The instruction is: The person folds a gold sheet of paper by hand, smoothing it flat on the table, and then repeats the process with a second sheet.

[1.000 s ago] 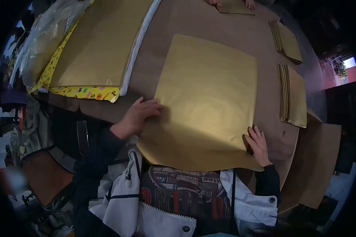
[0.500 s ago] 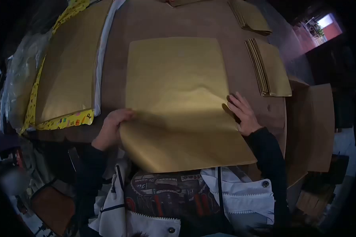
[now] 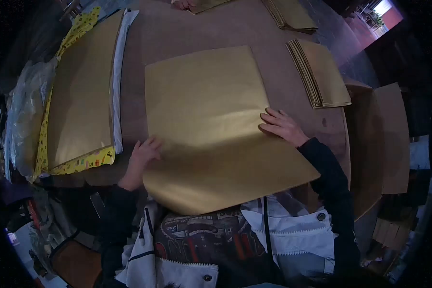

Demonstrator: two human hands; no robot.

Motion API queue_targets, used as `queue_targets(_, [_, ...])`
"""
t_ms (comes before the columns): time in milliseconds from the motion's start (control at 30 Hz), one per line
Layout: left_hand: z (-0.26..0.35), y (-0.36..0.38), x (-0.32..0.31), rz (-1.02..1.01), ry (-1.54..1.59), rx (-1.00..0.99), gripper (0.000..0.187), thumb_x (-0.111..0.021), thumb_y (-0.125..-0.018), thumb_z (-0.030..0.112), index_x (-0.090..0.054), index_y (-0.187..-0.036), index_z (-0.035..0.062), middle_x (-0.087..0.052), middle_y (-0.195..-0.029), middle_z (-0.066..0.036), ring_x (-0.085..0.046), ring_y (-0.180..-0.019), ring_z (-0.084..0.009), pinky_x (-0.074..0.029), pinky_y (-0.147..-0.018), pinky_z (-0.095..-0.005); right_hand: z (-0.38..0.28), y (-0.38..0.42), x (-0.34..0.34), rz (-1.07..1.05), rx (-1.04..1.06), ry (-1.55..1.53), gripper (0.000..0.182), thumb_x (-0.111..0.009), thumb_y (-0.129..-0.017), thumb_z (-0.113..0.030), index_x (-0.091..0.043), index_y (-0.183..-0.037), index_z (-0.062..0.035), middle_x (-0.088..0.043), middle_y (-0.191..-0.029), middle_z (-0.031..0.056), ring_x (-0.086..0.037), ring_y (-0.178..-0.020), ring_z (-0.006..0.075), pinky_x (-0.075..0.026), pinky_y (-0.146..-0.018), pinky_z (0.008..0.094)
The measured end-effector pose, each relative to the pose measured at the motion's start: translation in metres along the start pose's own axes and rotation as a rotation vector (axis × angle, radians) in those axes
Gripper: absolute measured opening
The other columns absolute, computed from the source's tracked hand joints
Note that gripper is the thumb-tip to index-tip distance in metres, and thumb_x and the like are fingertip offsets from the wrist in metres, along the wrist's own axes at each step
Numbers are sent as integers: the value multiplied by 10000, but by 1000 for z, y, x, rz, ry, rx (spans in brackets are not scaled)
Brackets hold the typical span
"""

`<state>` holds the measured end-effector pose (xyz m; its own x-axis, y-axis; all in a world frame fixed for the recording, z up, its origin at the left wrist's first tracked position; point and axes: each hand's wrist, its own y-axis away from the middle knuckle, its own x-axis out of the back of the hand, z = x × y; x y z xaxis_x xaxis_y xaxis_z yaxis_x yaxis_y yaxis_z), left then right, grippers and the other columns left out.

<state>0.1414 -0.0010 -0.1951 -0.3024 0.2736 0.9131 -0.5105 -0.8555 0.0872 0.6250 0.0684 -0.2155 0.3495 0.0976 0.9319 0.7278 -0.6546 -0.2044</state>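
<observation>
A large gold paper sheet (image 3: 206,96) lies on the brown table (image 3: 139,29) in front of me, its near part curling over the table edge toward my lap. At the sheet's left edge is my left hand (image 3: 146,152), fingers spread and slightly blurred. My right hand (image 3: 285,126) rests on the right edge with its fingers apart. Faint creases run across the paper beside the right fingertips.
A stack of gold sheets (image 3: 86,91) on yellow printed wrapping stands at left, beside crumpled clear plastic (image 3: 31,105). Folded gold papers (image 3: 324,72) and another folded pile (image 3: 293,14) lie at right. Beyond is an open cardboard box (image 3: 393,139). Another person's hand (image 3: 182,4) shows at the top.
The sheet has turned slightly, its right near corner swinging up. My left fingers have loosened and spread at the left edge. Another person's hand has come into view at the top.
</observation>
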Motion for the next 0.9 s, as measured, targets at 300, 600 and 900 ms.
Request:
queue_targets(300, [-9,-11,26,72,696,225,72,-600,-891,100,-560,-886,40,-639,-1020,-81,-565,-1040,-195,-456,-863,-302,-26,-34,22,118,-425,-293,251,-491,-933,-232,-642,-1008,-46,-625,-1067,216,-579,-1012,399,-458,-869,428])
queue_targets(600, [-62,-68,24,111,779,658,165,-598,-919,187,-575,-1009,52,-565,-709,16,-500,-588,-46,-399,-506,-201,-6,-97,2,75,-980,45,434,-448,-937,-426,-591,-837,-29,-630,-825,228,-594,-800,425,-462,-723,512])
queue_targets(900, [-44,-70,32,150,832,621,297,-604,-885,73,-512,-1162,22,-540,-644,23,-483,-542,-43,-384,-479,-202,-11,-96,7,36,-973,98,381,-443,-919,-344,-625,-830,-21,-635,-807,240,-609,-767,421,-477,-723,514])
